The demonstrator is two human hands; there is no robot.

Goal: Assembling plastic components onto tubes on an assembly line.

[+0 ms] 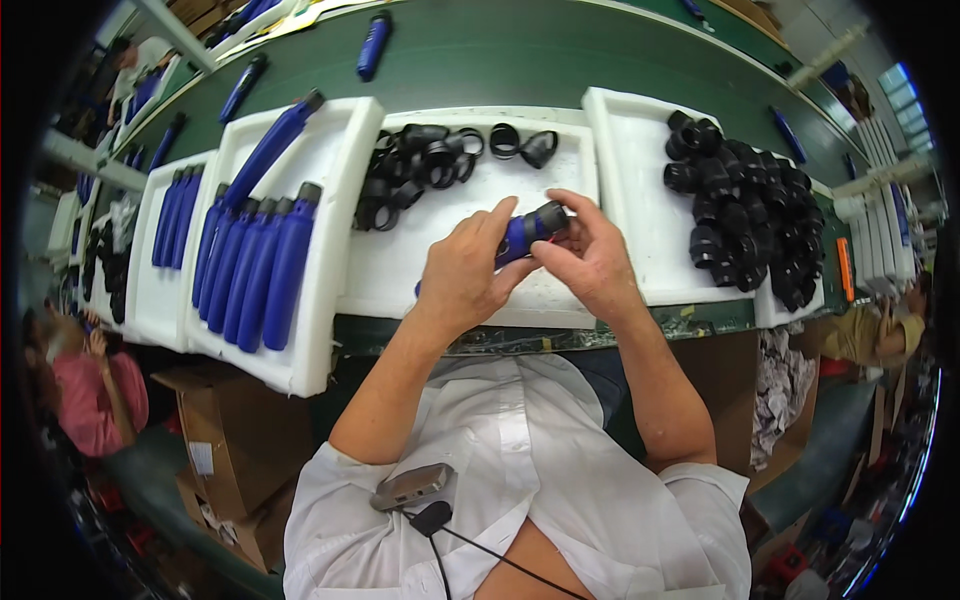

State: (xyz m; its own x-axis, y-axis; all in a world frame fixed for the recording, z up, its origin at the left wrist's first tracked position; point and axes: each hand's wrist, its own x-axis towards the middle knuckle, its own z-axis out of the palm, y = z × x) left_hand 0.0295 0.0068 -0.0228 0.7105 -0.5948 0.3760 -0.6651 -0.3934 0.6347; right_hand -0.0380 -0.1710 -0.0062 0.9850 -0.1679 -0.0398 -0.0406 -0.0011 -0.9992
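Between my hands, above the middle white foam tray (480, 292), lies a blue tube-shaped handle (517, 237) with a black collar at its right end. My left hand (466, 262) wraps round the blue body. At the other end, my right hand (594, 258) grips the black collar (548, 217) between thumb and fingers. A small bit of red shows beside my right thumb; I cannot make out what it is. Several loose black rings (437, 160) lie in the tray just beyond my hands.
To the left, a white foam tray (338, 240) holds several blue handles (262, 275), one lying across the others. A right-hand foam tray (640, 215) carries a heap of black ring parts (735, 190). More blue handles (374, 46) lie on the green bench (500, 60). Cardboard boxes (240, 435) stand below left.
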